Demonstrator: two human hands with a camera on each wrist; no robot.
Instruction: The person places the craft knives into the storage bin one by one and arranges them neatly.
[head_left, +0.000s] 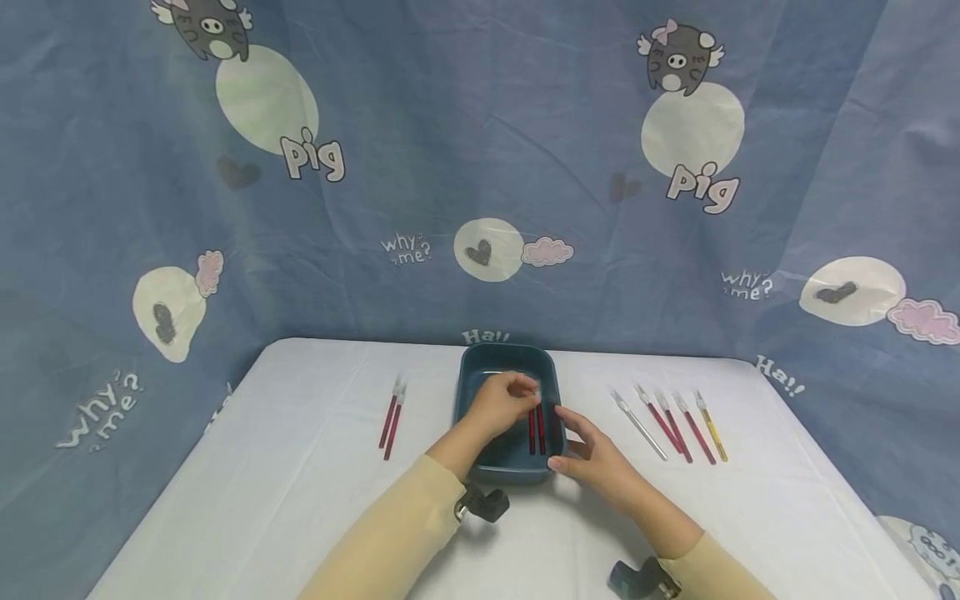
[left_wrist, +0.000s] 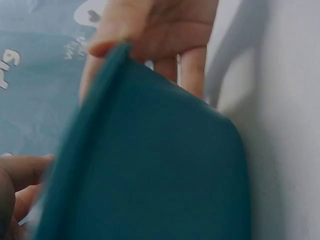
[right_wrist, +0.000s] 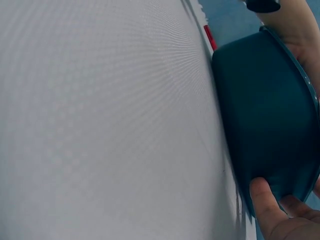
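A dark teal tray (head_left: 495, 477) stands near the table's back edge, with two red craft knives (head_left: 542, 433) lying side by side in it. My left hand (head_left: 501, 404) reaches in over the left rim, and its thumb and fingers pinch one red knife near the capped end, partly hiding it. At the tray's front right corner, my right hand (head_left: 600, 462) holds the wall, thumb in front and fingers along the right side. The right wrist view shows the right thumb (right_wrist: 262, 197) against the outer wall. Close up, the tray wall (left_wrist: 170, 150) fills the left wrist view.
Left of the tray lie two red craft knives (head_left: 392, 421) with clear caps. On the right, a silver knife (head_left: 641, 427), several red knives (head_left: 696, 429) and a yellow one (head_left: 712, 429) lie in a row. A patterned blue cloth (head_left: 420, 150) hangs behind the white table (head_left: 292, 433).
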